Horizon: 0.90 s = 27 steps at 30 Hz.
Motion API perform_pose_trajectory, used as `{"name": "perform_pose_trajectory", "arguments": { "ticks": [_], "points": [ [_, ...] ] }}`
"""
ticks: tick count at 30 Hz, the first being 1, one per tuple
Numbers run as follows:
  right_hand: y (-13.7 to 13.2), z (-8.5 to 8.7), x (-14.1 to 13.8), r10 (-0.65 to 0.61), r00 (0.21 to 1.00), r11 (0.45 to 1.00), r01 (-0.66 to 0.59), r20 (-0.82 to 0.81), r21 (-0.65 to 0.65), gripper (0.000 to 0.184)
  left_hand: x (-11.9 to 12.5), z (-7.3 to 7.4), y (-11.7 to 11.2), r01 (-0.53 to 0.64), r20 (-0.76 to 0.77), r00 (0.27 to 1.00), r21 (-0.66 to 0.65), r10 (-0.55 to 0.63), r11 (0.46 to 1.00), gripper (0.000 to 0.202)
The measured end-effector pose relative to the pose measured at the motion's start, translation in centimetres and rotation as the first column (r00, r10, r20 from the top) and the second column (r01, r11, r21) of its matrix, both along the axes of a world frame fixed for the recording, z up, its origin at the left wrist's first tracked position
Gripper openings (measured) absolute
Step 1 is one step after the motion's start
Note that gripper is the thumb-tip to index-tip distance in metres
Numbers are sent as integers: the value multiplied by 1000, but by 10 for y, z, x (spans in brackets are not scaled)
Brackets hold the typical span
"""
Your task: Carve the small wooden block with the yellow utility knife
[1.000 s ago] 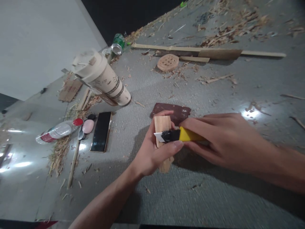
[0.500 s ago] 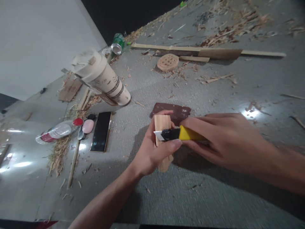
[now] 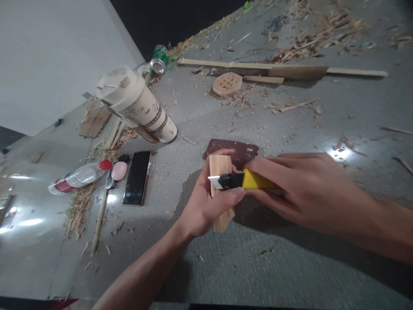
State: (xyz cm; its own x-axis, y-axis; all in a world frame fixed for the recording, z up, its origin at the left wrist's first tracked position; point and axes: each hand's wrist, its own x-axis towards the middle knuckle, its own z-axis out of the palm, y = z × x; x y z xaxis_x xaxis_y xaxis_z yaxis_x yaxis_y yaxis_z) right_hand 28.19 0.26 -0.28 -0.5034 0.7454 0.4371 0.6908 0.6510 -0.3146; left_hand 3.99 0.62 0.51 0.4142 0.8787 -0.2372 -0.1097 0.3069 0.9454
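My left hand (image 3: 206, 202) is closed around a small pale block of wood (image 3: 221, 165), held upright at the middle of the view. Its thumb presses near the black head of a yellow utility knife (image 3: 258, 179). My right hand (image 3: 306, 189) grips the knife's handle from the right side. The short blade lies across the face of the wood, its tip reaching the left edge. Just behind the hands, a dark brown flat piece (image 3: 237, 150) rests on the table, partly hidden by my fingers and the wood.
A tall lidded cup (image 3: 138, 105), a phone (image 3: 137, 178) and a plastic bottle (image 3: 77, 177) are on the left. Behind lie a pierced wooden disc (image 3: 227, 84), a long thin stick (image 3: 351, 72) and a green can (image 3: 159, 59). Wood shavings (image 3: 309, 43) litter the grey table (image 3: 258, 275).
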Motion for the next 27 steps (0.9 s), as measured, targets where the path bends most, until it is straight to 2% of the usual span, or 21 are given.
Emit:
{"name": "perform_pose_trajectory", "arguments": {
  "ticks": [5, 9, 11, 14, 16, 20, 23, 27],
  "points": [
    [-5, -4, -1, -31, 999, 999, 31, 20, -30, 41, 1, -1, 1, -14, -35, 999, 24, 15, 1000, 82],
    [0, 2, -2, -76, 997, 996, 76, 6, -53, 50, 0, -2, -5, -26, -80, 996, 59, 31, 998, 76],
    [7, 8, 1, -157, 988, 982, 155, -5, -104, 54, -1, -4, -11, -33, -95, 995, 95, 42, 995, 70],
    [17, 16, 8, -302, 953, 951, 298, -39, -84, 52, -3, -9, -15, -24, -62, 998, 114, 31, 993, 67],
    [19, 17, 10, -323, 945, 946, 319, -58, -64, 50, -2, -12, -14, -40, -36, 998, 97, 44, 994, 64],
    [14, 12, 8, -201, 978, 980, 201, -55, -6, 49, 1, -13, -9, -97, 0, 995, 111, 98, 989, 60],
    [9, 8, 5, -116, 992, 993, 116, -39, -14, 48, 2, -12, -8, -137, 27, 990, 56, 136, 989, 58],
    [7, 6, 5, -115, 993, 992, 113, -34, -56, 46, 0, -12, -11, -160, 90, 983, 0, 159, 987, 54]
  ]
}}
